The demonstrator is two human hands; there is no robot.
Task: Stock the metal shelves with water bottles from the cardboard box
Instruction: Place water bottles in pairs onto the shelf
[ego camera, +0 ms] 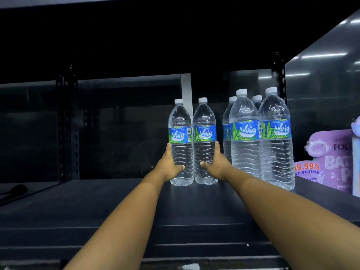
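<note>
Two clear water bottles with blue and green labels stand side by side on the dark metal shelf (116,201). My left hand (169,164) grips the left bottle (180,133) low on its body, thumb across the front. My right hand (216,162) grips the right bottle (204,131) the same way from its right side. Both bottles are upright and their bases touch the shelf. To their right stands a group of several more bottles (259,137) of the same kind. The cardboard box is out of view.
A purple pack of anti-bacterial wipes (329,160) stands at the far right of the shelf. Dark perforated uprights (67,123) rise at the back left, another (279,75) at the back right. A shelf board hangs overhead.
</note>
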